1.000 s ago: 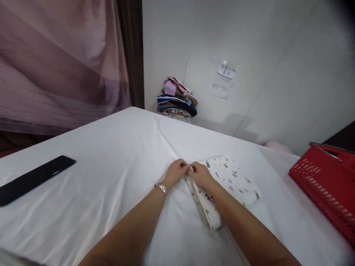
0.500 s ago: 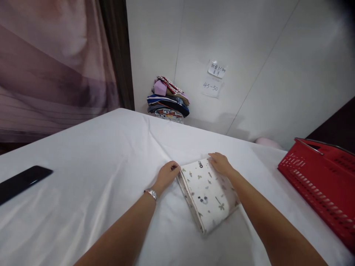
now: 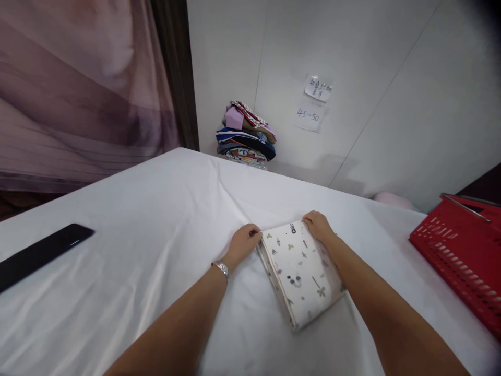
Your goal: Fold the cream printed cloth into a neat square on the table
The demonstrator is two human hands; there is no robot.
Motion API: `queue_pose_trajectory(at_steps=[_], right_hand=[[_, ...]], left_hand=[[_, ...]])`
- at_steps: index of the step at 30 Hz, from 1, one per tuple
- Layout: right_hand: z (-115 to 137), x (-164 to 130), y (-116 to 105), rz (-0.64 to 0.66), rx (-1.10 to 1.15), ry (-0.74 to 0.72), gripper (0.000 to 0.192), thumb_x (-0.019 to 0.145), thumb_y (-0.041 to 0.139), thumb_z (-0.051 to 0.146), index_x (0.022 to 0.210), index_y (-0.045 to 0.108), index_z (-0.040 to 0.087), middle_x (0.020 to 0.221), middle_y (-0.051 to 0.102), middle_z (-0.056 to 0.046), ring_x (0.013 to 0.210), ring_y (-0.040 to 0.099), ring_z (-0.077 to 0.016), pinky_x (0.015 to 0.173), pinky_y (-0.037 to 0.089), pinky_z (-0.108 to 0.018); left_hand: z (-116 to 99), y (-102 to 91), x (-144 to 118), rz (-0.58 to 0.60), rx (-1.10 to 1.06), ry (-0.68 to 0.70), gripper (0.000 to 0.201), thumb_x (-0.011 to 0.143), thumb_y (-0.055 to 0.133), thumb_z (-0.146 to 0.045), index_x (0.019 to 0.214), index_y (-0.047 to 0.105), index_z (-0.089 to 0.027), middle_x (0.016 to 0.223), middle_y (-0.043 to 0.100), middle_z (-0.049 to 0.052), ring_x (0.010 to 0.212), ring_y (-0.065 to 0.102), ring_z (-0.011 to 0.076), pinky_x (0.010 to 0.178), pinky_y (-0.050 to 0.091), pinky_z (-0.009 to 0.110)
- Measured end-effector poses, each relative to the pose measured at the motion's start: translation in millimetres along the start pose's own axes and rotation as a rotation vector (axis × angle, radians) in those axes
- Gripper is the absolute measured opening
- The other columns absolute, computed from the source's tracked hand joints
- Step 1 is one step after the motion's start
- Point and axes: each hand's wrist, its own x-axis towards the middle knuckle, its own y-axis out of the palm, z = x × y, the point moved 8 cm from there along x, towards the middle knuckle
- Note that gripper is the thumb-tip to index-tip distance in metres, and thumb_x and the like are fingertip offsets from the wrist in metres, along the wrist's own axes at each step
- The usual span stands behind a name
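Observation:
A folded white cloth with small printed motifs (image 3: 299, 271) lies on the white-covered table (image 3: 156, 219) in front of me. My left hand (image 3: 245, 244), with a silver watch on the wrist, pinches the cloth's far left corner. My right hand (image 3: 319, 225) grips its far right corner. The cloth sits flat between my two forearms, its layered folded edge facing left.
A red plastic basket (image 3: 462, 256) stands at the table's right edge. A long black flat object (image 3: 41, 253) lies at the left. A stack of folded coloured clothes (image 3: 246, 136) rests against the back wall under two paper notes (image 3: 313, 104). A pink curtain (image 3: 78, 89) hangs at left.
A second ago both hands met at one corner of the cloth. My right hand moved right, bringing a layer over, and the cloth now lies as a narrower folded rectangle held at both far corners.

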Motion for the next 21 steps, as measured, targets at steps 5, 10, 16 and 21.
queue_pose_trajectory(at_steps=[5, 10, 16, 21], right_hand=[[-8.1, -6.9, 3.4, -0.031, 0.002, 0.048, 0.03, 0.09, 0.041, 0.023, 0.11, 0.062, 0.018, 0.117, 0.061, -0.007, 0.111, 0.05, -0.0193, 0.095, 0.032, -0.032], [-14.7, -11.0, 5.9, -0.024, 0.006, 0.104, 0.033, 0.093, 0.036, 0.028, 0.112, 0.061, 0.02, 0.12, 0.061, -0.007, 0.114, 0.05, -0.0192, 0.098, 0.033, -0.035], [5.6, -22.6, -3.0, -0.065, -0.027, 0.129, 0.045, 0.093, 0.032, 0.036, 0.132, 0.046, 0.018, 0.144, 0.038, -0.013, 0.135, 0.027, -0.0275, 0.104, 0.023, -0.051], [35.5, -36.8, 12.2, 0.027, -0.034, 0.042, 0.05, 0.094, 0.03, 0.043, 0.139, 0.037, 0.022, 0.148, 0.032, -0.01, 0.138, 0.021, -0.0254, 0.107, 0.018, -0.052]], left_hand=[[1.8, 0.3, 0.0, 0.003, -0.014, -0.026, 0.013, 0.075, 0.051, -0.028, 0.073, 0.061, -0.02, 0.076, 0.064, 0.0, 0.073, 0.057, 0.0158, 0.067, 0.043, 0.026], [-0.2, -0.6, -0.9, 0.008, -0.022, -0.021, 0.013, 0.075, 0.051, -0.027, 0.072, 0.061, -0.02, 0.075, 0.064, 0.0, 0.073, 0.057, 0.0157, 0.067, 0.043, 0.026], [-1.5, -1.5, -2.3, 0.004, -0.039, -0.025, 0.013, 0.074, 0.05, -0.026, 0.071, 0.061, -0.02, 0.073, 0.063, -0.001, 0.071, 0.057, 0.0152, 0.066, 0.042, 0.026], [-1.0, -0.4, -2.3, 0.009, -0.026, -0.024, 0.014, 0.074, 0.05, -0.027, 0.072, 0.062, -0.02, 0.075, 0.064, 0.0, 0.073, 0.057, 0.0157, 0.066, 0.043, 0.026]])
